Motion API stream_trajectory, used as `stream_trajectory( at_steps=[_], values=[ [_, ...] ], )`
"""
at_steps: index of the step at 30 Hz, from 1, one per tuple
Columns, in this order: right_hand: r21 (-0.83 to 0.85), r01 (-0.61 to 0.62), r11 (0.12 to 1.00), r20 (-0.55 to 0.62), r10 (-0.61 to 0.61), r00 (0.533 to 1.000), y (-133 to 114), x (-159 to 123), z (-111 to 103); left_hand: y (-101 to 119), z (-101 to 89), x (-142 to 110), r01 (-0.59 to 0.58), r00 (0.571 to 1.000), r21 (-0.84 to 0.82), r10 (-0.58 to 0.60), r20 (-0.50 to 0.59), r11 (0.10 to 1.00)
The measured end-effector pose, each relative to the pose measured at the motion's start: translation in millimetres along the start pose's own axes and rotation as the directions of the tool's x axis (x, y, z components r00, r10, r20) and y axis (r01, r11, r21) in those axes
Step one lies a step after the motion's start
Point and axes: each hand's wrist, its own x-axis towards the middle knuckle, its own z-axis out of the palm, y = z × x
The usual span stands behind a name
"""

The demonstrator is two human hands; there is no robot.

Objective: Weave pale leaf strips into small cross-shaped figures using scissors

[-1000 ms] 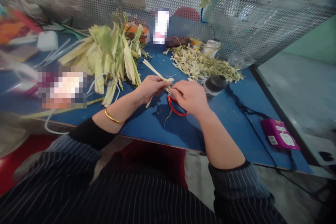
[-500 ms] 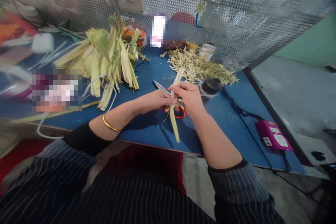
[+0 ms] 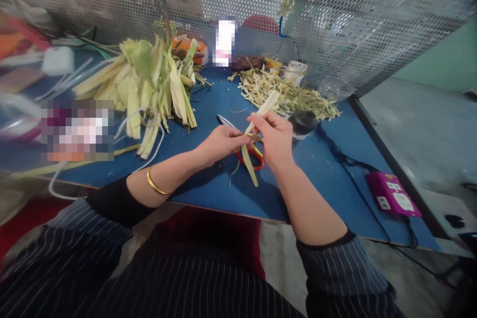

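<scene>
Where hands [image 3: 222,143] [image 3: 277,140] pinch, both strip ends [image 3: 270,102] (pale) protrude.

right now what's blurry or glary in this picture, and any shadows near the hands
Head view: the white box at far left looks soft and smeared; head view: glints speckle the mesh at upper right; head view: left hand and right hand look fairly sharp, with soft shadow on the table beneath them; head view: blocky pixelation hides two spots.

Muted light, soft shadows on tabletop [image 3: 324,174], glinting mesh [image 3: 331,35], left edge blurred
</scene>
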Motion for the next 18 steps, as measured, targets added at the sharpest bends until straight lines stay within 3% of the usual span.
stream_trajectory(
  at_steps=[4, 6, 8, 10, 13, 16, 18],
  values=[
    [-0.097, -0.021, 0.995, 0.04, 0.025, 0.999, 4.3, 0.4, 1.3, -2.8, 0.8, 0.7, -0.007, 0.992, 0.061, -0.001, 0.127, 0.998],
    [-0.202, 0.014, 0.979, 0.037, -0.007, 0.999, 2.3, 2.2, -1.8, -3.4, -1.7, 2.1, 0.015, 0.992, -0.018, -0.013, 0.122, 1.0],
    [-0.33, 0.144, 0.933, -0.034, -0.164, 0.986, -4.6, 4.4, -8.7, -2.5, -6.6, 4.3, 0.02, 0.999, -0.188, -0.014, 0.035, 0.982],
    [-0.485, 0.293, 0.824, -0.117, -0.393, 0.912, -14.9, 4.5, -16.1, -0.1, -13.3, 6.6, 0.004, 0.999, -0.361, -0.019, -0.036, 0.933],
    [-0.613, 0.375, 0.695, -0.092, -0.534, 0.84, -27.7, -2.1, -18.8, 2.6, -22.1, 9.4, -0.06, 0.997, -0.503, 0.029, -0.069, 0.862],
    [-0.584, 0.374, 0.72, 0.136, -0.367, 0.92, -26.2, -11.0, -8.3, 0.9, -24.3, 12.1, -0.185, 0.982, -0.553, 0.135, -0.131, 0.812],
    [-0.582, 0.313, 0.751, 0.203, -0.238, 0.95, -18.0, -14.2, 1.2, -1.5, -22.3, 13.5, -0.225, 0.974, -0.565, 0.165, -0.157, 0.794]
  ],
)
